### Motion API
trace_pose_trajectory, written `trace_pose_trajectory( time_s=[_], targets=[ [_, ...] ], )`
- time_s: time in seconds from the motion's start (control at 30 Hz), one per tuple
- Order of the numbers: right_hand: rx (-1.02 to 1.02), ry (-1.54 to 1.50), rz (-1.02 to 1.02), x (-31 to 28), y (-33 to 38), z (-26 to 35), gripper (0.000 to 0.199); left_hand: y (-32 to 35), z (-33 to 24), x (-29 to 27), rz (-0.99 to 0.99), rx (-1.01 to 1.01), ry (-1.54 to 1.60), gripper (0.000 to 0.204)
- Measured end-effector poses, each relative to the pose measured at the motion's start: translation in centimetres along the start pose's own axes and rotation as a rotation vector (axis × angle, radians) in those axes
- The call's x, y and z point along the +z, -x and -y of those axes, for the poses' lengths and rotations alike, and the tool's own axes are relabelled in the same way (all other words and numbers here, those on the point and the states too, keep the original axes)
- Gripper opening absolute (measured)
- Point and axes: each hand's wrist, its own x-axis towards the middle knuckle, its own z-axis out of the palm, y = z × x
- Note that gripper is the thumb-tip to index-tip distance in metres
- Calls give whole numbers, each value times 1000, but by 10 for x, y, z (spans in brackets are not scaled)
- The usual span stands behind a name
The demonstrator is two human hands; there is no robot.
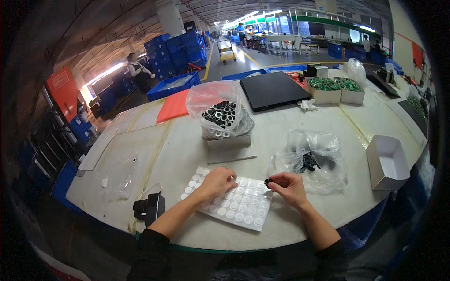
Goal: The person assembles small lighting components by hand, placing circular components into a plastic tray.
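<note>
A white tray (257, 227) with rows of round white discs lies at the table's near edge. My left hand (216, 181) is over the tray's middle, its fingers curled together at the discs; anything in them is hidden. Just off the tray's right side, my right hand (291, 188) pinches a small round black part (268, 183) between thumb and fingertips. Beyond that hand, an opened clear plastic bag (328, 180) lies flat with a heap of small black parts (308, 161) on it.
Behind the tray stands a box (229, 143) holding a clear bag of black-and-silver rings (221, 115). A white box (390, 164) is at right, a black adapter (153, 209) at left. Farther back are a black flat case (273, 90), a red sheet (172, 107) and boxes of green parts (324, 92).
</note>
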Motion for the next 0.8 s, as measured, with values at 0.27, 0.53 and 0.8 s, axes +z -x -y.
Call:
trace_pose_trajectory(
  time_s=[0.27, 0.53, 0.8],
  targets=[
    [69, -2, 34, 3, 0, -3, 14, -14, -15, 11, 144, 242, -518, 15],
    [118, -99, -37, 5, 0, 8, 16, -6, -7, 4, -99, -58, -132, 12],
    [241, -154, 12, 4, -2, 8, 18, 21, -47, 8, -349, -181, 889, 9]
  ],
)
